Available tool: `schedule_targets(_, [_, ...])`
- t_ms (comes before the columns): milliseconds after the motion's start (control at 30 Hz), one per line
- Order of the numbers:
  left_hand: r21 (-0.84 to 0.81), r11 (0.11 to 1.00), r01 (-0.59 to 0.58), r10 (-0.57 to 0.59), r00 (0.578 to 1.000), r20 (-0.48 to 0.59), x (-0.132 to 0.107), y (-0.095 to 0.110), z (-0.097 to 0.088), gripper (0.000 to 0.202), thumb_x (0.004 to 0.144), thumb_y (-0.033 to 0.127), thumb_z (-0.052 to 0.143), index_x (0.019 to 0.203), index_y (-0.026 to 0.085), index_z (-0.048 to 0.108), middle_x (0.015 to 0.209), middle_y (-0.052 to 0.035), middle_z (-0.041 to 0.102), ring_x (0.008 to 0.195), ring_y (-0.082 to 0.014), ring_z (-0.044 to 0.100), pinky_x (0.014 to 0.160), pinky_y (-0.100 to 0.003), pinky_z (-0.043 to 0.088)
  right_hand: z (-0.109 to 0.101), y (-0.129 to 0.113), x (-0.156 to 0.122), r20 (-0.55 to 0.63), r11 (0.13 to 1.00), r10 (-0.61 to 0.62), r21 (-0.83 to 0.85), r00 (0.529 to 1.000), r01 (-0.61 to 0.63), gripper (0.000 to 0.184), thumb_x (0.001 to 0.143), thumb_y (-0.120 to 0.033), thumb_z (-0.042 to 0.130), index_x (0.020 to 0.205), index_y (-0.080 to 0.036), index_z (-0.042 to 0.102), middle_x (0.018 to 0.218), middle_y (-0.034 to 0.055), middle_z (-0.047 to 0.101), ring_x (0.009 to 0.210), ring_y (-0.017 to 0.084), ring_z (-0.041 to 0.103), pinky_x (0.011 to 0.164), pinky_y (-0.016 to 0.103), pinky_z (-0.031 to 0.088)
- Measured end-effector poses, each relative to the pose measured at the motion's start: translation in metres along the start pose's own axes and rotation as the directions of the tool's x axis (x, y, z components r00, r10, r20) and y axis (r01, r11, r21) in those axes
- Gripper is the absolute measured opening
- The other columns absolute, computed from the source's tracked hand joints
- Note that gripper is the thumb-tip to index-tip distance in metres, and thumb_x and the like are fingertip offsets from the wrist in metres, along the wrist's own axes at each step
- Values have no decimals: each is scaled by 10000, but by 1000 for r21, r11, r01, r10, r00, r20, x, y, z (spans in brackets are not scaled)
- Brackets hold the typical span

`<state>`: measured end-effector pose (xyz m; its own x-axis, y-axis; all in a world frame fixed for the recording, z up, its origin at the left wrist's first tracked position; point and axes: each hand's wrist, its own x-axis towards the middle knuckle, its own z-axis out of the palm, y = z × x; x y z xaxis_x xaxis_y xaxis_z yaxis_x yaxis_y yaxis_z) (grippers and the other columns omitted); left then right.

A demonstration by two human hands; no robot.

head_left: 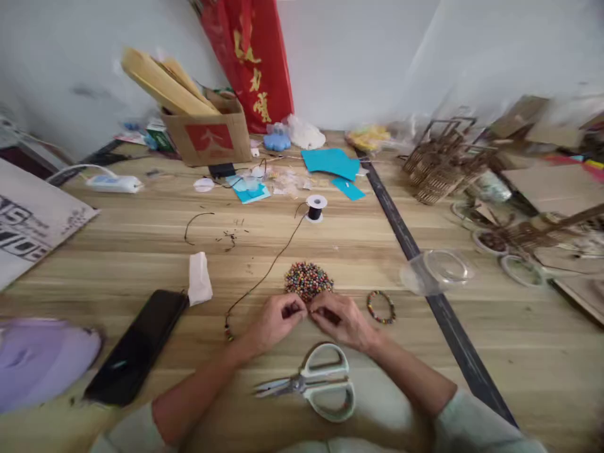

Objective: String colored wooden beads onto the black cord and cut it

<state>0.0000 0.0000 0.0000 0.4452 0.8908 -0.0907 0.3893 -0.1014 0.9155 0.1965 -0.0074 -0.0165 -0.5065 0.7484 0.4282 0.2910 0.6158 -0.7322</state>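
Observation:
A heap of small multicoloured beads [309,280] lies on the wooden table. At its near edge my left hand [280,319] and my right hand [343,319] meet, fingertips pinched together and almost touching. Whatever is between the fingers is too small to make out. A dark cord [271,267] runs from a white spool [315,207] towards the left, with a few beads strung on it [229,333] beside my left hand. To the right of my right hand lies a beaded bracelet [381,307]. Scissors [309,382] with pale handles rest below both hands, blades pointing left.
A black phone [136,346], a white paper piece [199,279] and a purple object [47,362] lie at left. Behind are a cardboard box [212,135], blue cards [330,163] and a red bag [255,63]. A clear plastic lid [436,272] and small woven baskets [438,163] are right.

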Motion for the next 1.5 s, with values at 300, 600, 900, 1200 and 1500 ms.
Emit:
schedule_targets(300, [-5,1000,2,-2,1000,1,-1,1,-1,87,758,144,557,693,140,614,628,9,580,595,-114,507,580,-204,397,1,1,0,22,1000,16,16,1000,-17,68,908,-176,532,897,-174,599,786,57,637,685,138,598,610,224,475])
schedule_targets(600, [-9,1000,-12,12,1000,3,0,-2,1,90,759,134,553,686,142,606,621,15,570,587,-110,498,582,-204,397,0,-1,1,26,1000,10,10,1000,-10,72,908,-176,531,899,-167,602,775,54,628,664,132,582,596,221,466])
schedule_targets(900, [-14,1000,0,0,1000,10,-1,0,0,86,762,146,556,695,143,610,634,11,576,603,-115,506,581,-205,398,0,-1,1,25,1000,8,16,1000,-9,70,909,-178,530,907,-169,599,784,54,629,663,129,578,593,218,465])
schedule_targets(1200, [11,1000,2,-2,1000,6,0,1,0,82,760,143,568,691,146,613,609,20,561,575,-110,490,562,-202,386,0,-2,2,17,1000,-3,16,1000,3,76,920,-192,525,907,-173,598,779,49,621,654,125,567,585,218,463])
schedule_targets(1500, [19,1000,-6,6,1000,7,0,-1,2,91,768,163,566,696,149,620,611,21,567,572,-108,490,559,-198,386,0,0,1,17,1000,1,20,1000,-1,84,925,-204,520,898,-171,593,777,46,617,639,121,567,577,211,460])
